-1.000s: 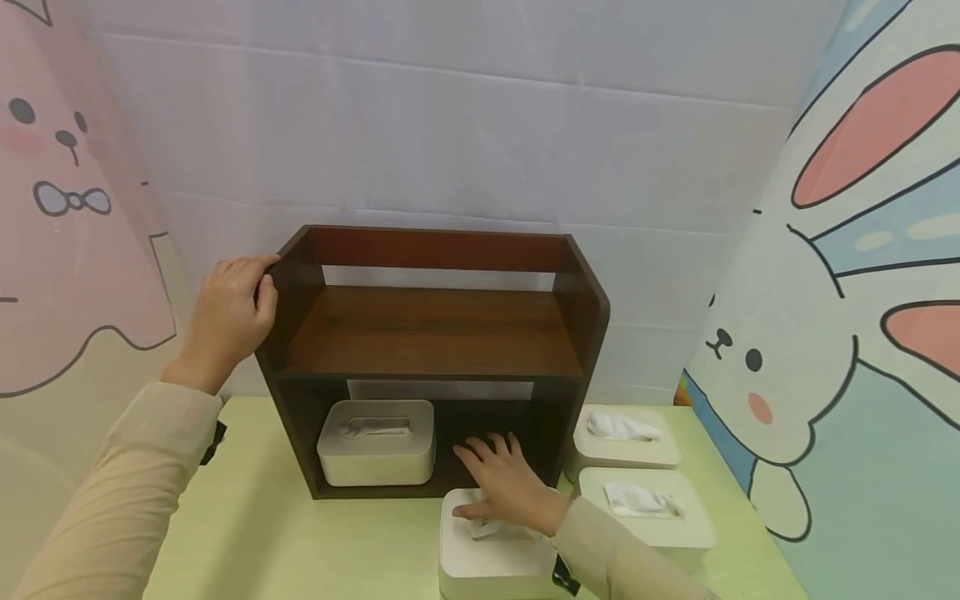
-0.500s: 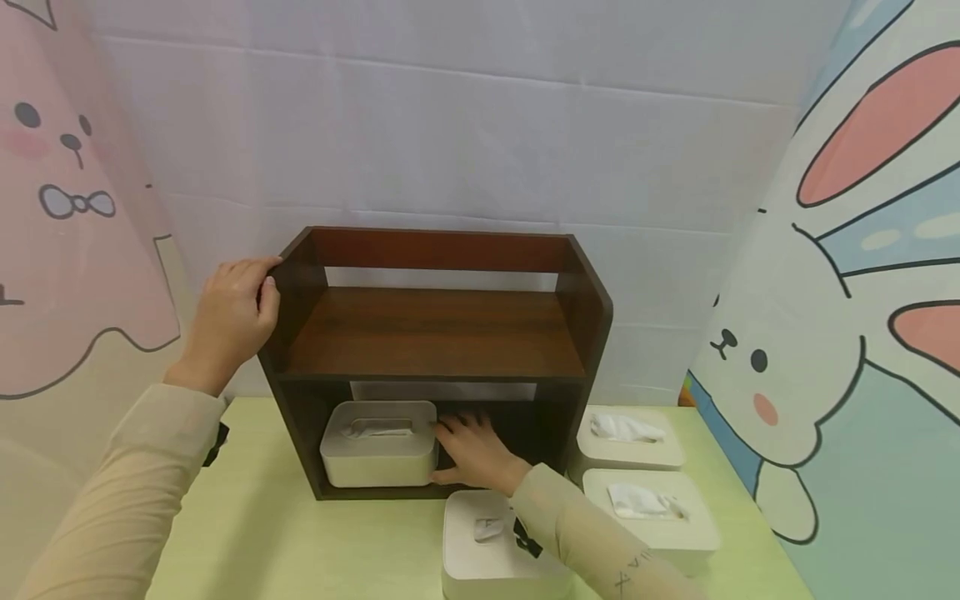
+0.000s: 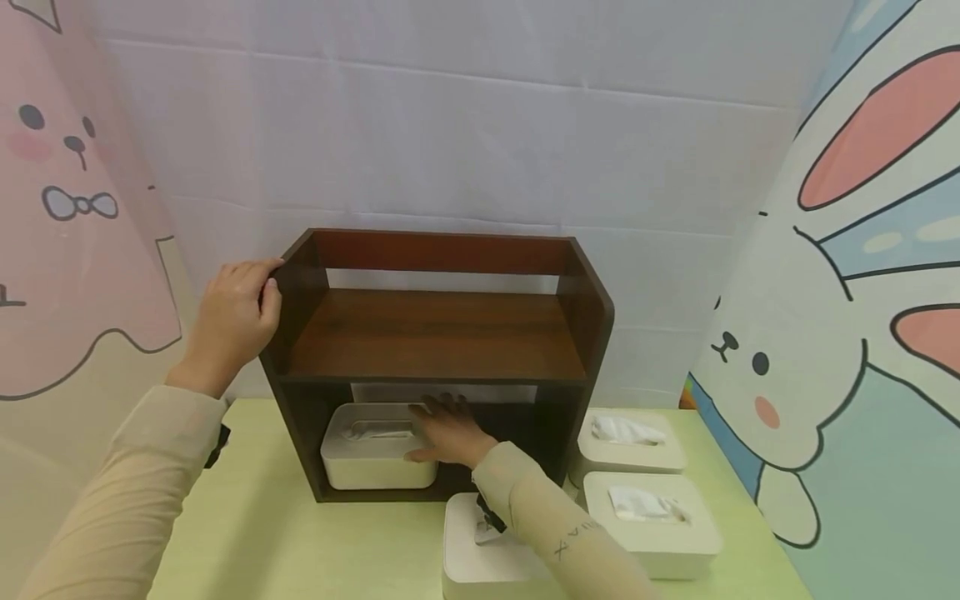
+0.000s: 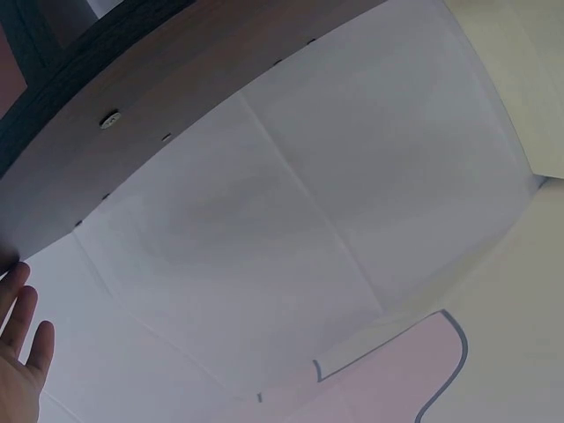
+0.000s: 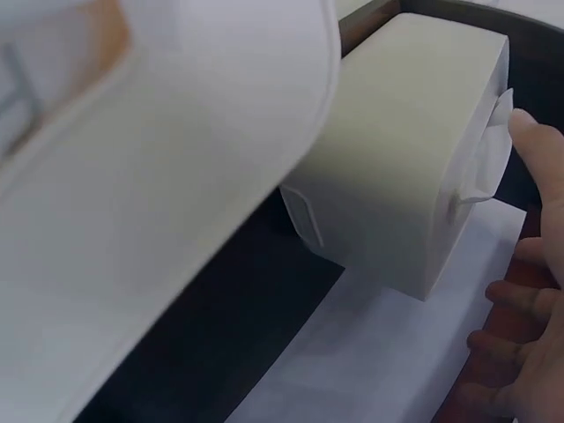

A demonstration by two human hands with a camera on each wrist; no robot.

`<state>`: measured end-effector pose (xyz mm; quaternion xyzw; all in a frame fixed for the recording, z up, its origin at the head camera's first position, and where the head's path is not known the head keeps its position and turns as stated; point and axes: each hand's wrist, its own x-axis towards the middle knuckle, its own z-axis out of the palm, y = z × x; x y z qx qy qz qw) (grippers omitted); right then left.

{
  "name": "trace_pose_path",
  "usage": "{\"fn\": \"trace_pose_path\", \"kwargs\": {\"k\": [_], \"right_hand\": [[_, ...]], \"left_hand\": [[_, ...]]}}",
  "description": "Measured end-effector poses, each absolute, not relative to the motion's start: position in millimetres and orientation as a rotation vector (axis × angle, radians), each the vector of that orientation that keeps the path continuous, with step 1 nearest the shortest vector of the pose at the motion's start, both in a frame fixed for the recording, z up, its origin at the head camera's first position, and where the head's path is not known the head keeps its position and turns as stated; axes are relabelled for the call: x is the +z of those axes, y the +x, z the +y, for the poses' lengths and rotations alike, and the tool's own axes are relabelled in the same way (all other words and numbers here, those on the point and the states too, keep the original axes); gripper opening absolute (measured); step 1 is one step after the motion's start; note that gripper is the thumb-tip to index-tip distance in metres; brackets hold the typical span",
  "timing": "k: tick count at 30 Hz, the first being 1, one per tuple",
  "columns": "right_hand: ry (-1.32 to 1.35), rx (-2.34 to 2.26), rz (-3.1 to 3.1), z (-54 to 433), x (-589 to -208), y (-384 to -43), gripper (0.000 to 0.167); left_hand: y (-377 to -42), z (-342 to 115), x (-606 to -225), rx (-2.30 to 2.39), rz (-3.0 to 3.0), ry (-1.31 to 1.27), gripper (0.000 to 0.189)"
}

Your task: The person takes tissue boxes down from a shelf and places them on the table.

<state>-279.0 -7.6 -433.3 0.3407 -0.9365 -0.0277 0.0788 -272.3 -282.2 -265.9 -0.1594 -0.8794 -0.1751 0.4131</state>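
Note:
A dark brown two-tier shelf [image 3: 435, 333] stands on the table. My left hand [image 3: 236, 312] rests on the upper edge of its left side panel; in the left wrist view its fingers [image 4: 19, 322] lie against the panel, spread and fairly straight. Inside the lower compartment, at the left, sits a cream tissue box [image 3: 378, 462] with a grey-looking lid. My right hand [image 3: 446, 429] reaches into that compartment, fingers spread, at the right end of the box. From the right wrist view, the thumb is close to the tissue [image 5: 489, 159] poking from the box's slot.
Another tissue box [image 3: 480, 567] stands in front of the shelf, beneath my right forearm. Two more, a far tissue box [image 3: 630, 454] and a nearer tissue box [image 3: 660, 537], stand right of the shelf. Printed cloths and a white cloth backdrop [image 3: 450, 125] surround the table [image 3: 352, 550].
My right hand has moved left and forward, from above the front tissue box into the lower compartment beside the stored box. My left hand stays on the shelf panel.

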Motion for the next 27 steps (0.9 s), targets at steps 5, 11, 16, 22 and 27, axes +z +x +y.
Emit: {"fn": "trace_pose_path", "kwargs": {"k": [5, 11, 16, 22, 27], "right_hand": [[1.009, -0.105, -2.891, -17.5, -433.5, -287.7, 0.082], [0.973, -0.104, -3.005, -27.1, -434.6, -293.3, 0.093], [0.966, -0.132, -3.022, -33.6, -444.2, -297.1, 0.095], [0.982, -0.123, -3.003, -36.8, -454.3, -297.4, 0.091], [0.984, -0.115, -3.013, -38.7, -454.9, -297.3, 0.091]], "left_hand": [[-272.8, -282.1, -265.7, -0.439, -2.209, -0.406, 0.032], [-272.3, -281.8, -266.6, -0.435, -2.201, -0.415, 0.032], [-271.3, -281.4, -266.7, -0.438, -2.206, -0.41, 0.032], [-271.7, -281.5, -266.8, -0.431, -2.21, -0.403, 0.032], [-271.2, -281.6, -267.0, -0.432, -2.213, -0.401, 0.032]]}}
